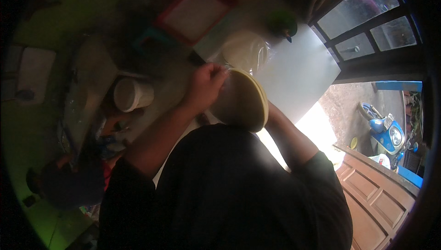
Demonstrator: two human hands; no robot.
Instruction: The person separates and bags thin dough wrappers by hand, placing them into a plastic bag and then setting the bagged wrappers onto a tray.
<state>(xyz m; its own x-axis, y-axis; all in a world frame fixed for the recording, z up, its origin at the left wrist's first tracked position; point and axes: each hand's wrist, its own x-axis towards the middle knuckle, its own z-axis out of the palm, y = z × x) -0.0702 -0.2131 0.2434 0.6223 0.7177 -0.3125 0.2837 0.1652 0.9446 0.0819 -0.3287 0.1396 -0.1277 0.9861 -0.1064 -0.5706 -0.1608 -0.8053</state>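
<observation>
A round, thick disc (pixel 241 100), apparently a stack of thin round sheets, is tilted up just above my lap. Its face is in shadow and its rim is pale yellow, with a line splitting it into layers. At the upper left rim, my left hand (pixel 208 83) pinches the edge between thumb and fingers. My right forearm runs up to the disc's right side. The right hand itself is hidden behind the disc, so its grip does not show. Just beyond the disc, a pale round stack in clear plastic (pixel 244 52) lies on the white table (pixel 293 74).
A white lidded tub (pixel 132 93) stands to the left. Farther back are a red-framed tray (pixel 198 12) and a green object (pixel 282 22). Another person (pixel 72 181) sits at lower left. A brown panelled door (pixel 372 195) and, outside, a blue motorcycle (pixel 386 129) are at right.
</observation>
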